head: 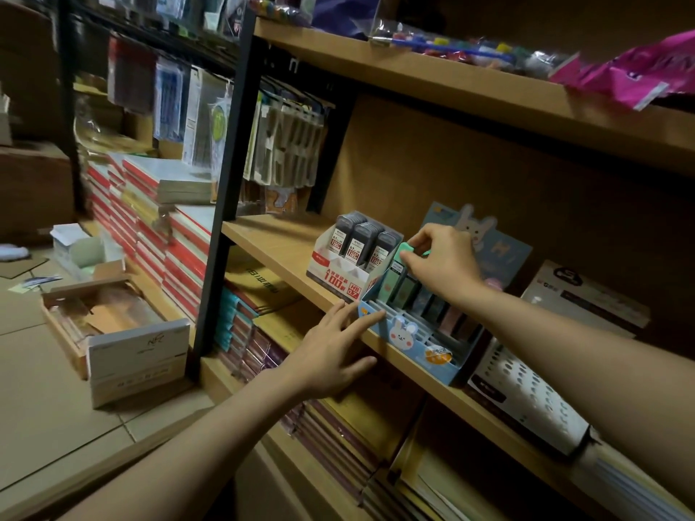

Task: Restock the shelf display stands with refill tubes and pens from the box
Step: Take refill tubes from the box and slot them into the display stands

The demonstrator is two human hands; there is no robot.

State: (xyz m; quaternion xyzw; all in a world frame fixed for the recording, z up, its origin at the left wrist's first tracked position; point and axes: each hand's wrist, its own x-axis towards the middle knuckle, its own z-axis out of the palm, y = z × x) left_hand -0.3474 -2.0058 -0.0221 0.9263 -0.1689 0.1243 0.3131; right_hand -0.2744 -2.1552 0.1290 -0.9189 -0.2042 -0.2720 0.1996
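We note a small mint-green capped refill tube [407, 250] pinched between thumb and fingertips of the right hand [442, 259], held at the top of the rear row of a light-blue cardboard display stand with a white rabbit printed on its front [408, 334]. That stand sits at the front edge of the middle wooden shelf board [278, 242], its slots holding upright tubes in green, dark and pinkish tones. The left hand [333, 347] is spread flat, fingers straight, its fingertips touching the stand's near left corner and the shelf edge. Just beside the blue stand, to its left, we see a white-and-red cardboard stand of dark grey lead refill cases [353, 253]. Behind rises a blue backing card with a rabbit figure [489, 238]. Right of it lies a white perforated package [526, 400]. On the tiled floor [56, 426] to the left sits an open cardboard box [109, 317], with stacked red-spined notebooks [150, 227] nearby.
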